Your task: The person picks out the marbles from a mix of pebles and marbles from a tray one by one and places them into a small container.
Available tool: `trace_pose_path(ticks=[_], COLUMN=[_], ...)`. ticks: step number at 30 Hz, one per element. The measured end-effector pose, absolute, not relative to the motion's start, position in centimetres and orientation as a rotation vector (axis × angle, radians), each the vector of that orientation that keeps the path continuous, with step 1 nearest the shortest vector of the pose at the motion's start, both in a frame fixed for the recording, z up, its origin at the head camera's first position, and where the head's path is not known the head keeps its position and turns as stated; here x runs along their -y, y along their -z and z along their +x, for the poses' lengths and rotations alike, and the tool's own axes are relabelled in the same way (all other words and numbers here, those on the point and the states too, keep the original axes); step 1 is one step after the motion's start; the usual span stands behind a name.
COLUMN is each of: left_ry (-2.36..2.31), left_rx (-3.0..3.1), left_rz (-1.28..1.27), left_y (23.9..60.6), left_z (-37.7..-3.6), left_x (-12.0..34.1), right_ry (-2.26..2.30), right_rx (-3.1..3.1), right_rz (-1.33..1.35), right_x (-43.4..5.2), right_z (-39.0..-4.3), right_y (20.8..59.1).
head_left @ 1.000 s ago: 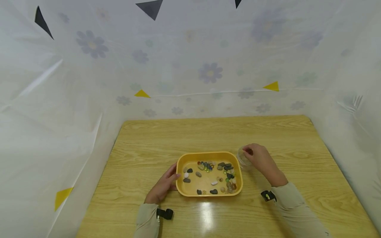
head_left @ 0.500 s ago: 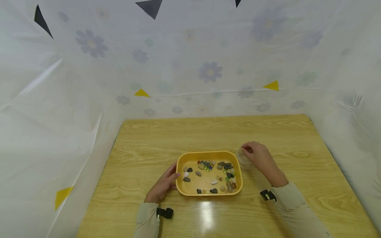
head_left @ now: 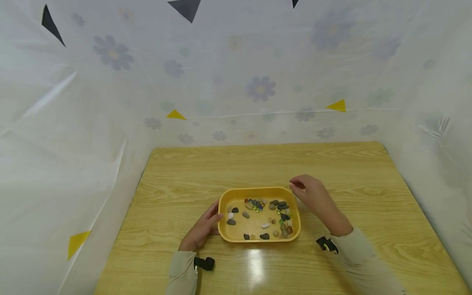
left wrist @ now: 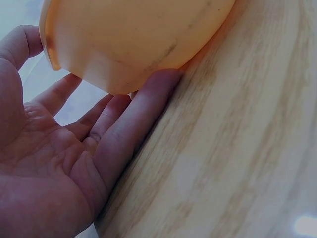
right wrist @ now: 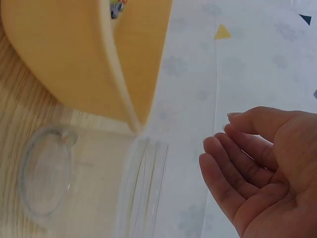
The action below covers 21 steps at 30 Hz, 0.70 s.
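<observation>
While the yellow tray [head_left: 259,192] is being steadied by the flat left hand [head_left: 200,231], the clear cup [right wrist: 94,191] is being neared by the spread, empty right hand [right wrist: 265,163]; a firm grip seems needed next.

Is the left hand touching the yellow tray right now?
Touching. The left wrist view shows the left hand with its fingertips pressed against the outer wall of the yellow tray, no gap visible between them.

One yellow tray [head_left: 223,205] is seen on one wooden table [head_left: 206,172]. One clear plastic cup [right wrist: 94,191] is seen beside it. Two hands are counted: the left hand [head_left: 200,231] and the right hand [head_left: 313,196]. Pebbles and glass beads [head_left: 269,217] are too many and too small to be counted.
</observation>
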<state>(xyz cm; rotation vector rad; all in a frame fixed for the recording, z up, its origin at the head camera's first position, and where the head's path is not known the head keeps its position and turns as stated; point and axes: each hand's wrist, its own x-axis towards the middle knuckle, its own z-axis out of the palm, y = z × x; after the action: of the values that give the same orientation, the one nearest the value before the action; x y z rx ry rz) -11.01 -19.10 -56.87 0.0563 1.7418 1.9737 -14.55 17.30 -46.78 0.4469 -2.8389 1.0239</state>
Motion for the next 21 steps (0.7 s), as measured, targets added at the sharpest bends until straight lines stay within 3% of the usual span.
trace_pose_path(ticks=[21], left_ry=[-1.959], left_rx=[-1.743], left_rz=[0.032], left_y=[56.6], left_z=[-11.1], left_x=[19.0], right_ry=[-1.071], right_rx=[2.939], right_rz=[0.755], right_x=[-11.3], right_z=[-13.4], right_y=[50.3])
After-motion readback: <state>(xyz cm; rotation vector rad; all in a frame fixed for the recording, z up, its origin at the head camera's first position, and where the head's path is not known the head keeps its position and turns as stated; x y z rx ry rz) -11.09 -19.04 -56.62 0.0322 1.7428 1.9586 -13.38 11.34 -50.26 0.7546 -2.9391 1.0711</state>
